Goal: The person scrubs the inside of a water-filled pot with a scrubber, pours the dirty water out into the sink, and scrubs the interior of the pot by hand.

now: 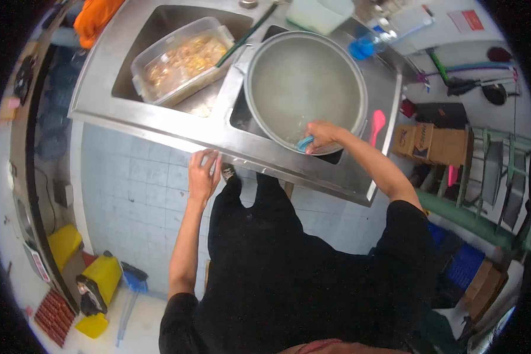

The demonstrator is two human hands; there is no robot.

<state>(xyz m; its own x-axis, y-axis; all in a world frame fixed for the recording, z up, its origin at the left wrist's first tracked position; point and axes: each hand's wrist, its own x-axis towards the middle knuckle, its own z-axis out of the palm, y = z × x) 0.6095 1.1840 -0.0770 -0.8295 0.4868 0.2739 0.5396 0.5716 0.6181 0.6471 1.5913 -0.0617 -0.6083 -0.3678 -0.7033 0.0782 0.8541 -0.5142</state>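
Observation:
My right hand (323, 135) is closed around a small light-blue sponge (304, 143), at the near inside wall of a large round metal pot (247, 88). Cloudy greyish water or a wet surface shows inside the pot, which sits over the right sink basin. My left hand (203, 171) is at the front edge of the steel sink counter (259, 159), fingers loosely bent and apart, holding nothing. Whether its fingertips touch the edge I cannot tell. A pink spatula-like utensil (378, 121) lies on the counter to the right of the pot.
In the left basin stands a clear plastic tub (186, 88) with pale food scraps and liquid. A dark green hose or stick (242, 40) crosses its corner. Behind the pot are a whitish container (321, 15) and a bottle of blue liquid (363, 48). Cardboard boxes (433, 144) sit at right.

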